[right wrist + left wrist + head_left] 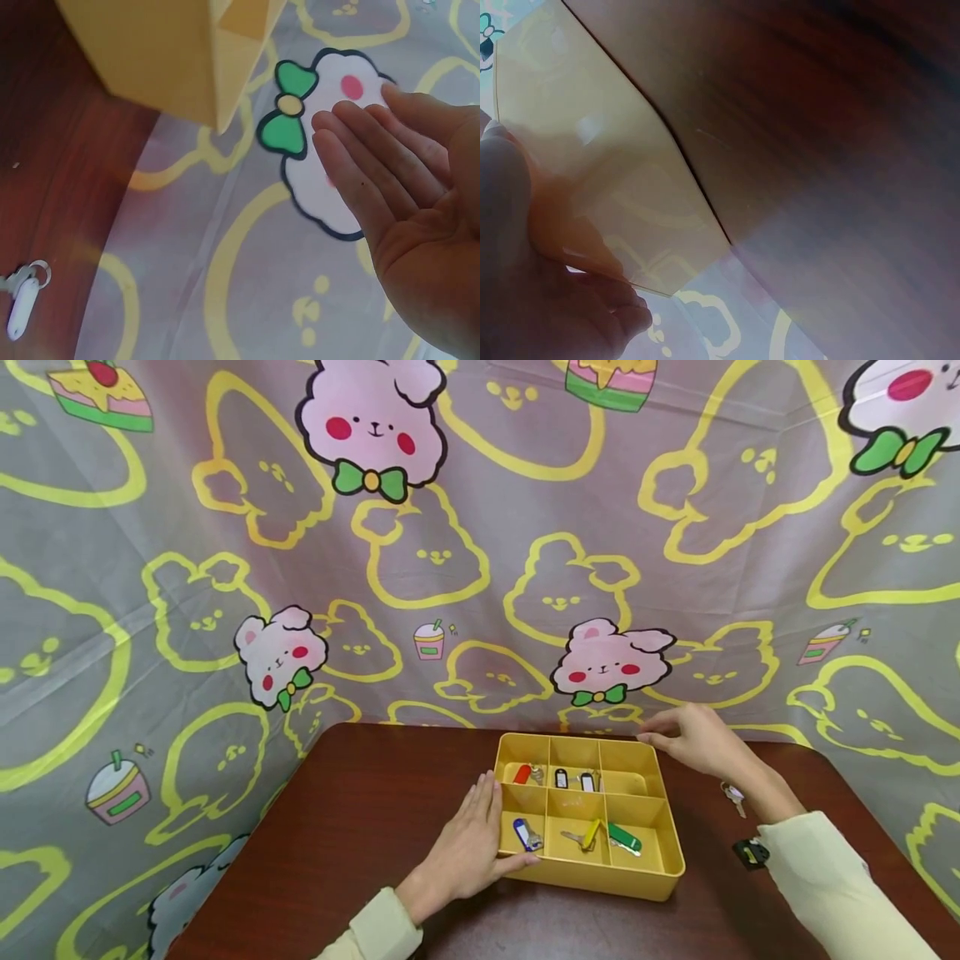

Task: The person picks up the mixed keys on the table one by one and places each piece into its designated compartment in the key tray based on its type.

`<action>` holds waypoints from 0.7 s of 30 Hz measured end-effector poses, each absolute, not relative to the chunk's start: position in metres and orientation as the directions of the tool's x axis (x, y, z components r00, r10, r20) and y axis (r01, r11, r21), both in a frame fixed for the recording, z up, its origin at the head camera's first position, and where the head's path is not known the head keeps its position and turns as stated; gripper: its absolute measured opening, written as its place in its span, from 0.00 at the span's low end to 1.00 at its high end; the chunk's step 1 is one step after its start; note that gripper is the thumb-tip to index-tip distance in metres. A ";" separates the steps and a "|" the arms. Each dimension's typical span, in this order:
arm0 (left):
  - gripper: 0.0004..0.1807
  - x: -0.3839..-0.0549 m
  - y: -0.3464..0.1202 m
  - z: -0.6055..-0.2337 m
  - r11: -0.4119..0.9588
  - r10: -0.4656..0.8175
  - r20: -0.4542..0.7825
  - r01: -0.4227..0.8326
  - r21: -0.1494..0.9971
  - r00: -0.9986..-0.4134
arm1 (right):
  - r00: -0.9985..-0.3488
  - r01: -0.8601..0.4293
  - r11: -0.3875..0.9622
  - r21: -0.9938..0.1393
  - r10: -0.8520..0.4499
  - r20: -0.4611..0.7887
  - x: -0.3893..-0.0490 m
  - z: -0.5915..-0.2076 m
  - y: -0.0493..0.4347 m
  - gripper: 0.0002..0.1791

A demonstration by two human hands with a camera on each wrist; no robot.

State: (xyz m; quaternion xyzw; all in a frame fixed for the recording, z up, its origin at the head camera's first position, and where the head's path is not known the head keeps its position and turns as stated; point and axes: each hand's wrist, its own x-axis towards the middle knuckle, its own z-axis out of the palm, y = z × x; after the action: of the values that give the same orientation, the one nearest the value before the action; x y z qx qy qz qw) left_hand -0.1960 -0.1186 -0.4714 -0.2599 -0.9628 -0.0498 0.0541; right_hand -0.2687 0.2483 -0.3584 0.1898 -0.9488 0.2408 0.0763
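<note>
A yellow box (600,875) with several compartments stands on the table. My left hand (467,839) rests at its front left corner, straight fingers along the left wall and the thumb on the front rim. Off the back right corner, my right hand (693,739) hovers with straight fingers and holds nothing. In the back row lie a red-tagged key (522,774) and two black-framed tags (561,778). The front row holds a blue-tagged key (522,834), a yellow-tagged key (591,836) and a green-tagged key (624,839), one per compartment.
A key with a white tag (24,306) lies on the dark wooden table (375,802), right of the box. Near the right sleeve is a small black object (750,853), partly covered. A patterned cloth (480,527) hangs behind the table and along its sides.
</note>
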 end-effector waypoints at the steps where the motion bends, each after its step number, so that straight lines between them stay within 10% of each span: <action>1: 0.66 -0.196 -0.118 -0.472 0.860 0.495 0.130 0.506 0.068 -0.859 | -0.914 -0.400 0.815 -0.419 -0.325 0.242 -0.268 -0.360 0.250 0.10; 21: 0.65 -0.196 -0.118 -0.471 0.861 0.493 0.127 0.503 0.072 -0.861 | -0.909 -0.403 0.859 -0.316 -0.334 0.250 -0.269 -0.393 0.299 0.10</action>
State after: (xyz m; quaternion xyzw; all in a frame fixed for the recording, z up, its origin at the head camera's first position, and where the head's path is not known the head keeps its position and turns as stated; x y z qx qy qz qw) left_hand -0.1957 -0.1176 -0.4713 -0.2585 -0.9632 -0.0515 0.0523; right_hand -0.2693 0.2995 -0.3929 0.1919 -0.9596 0.1835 0.0935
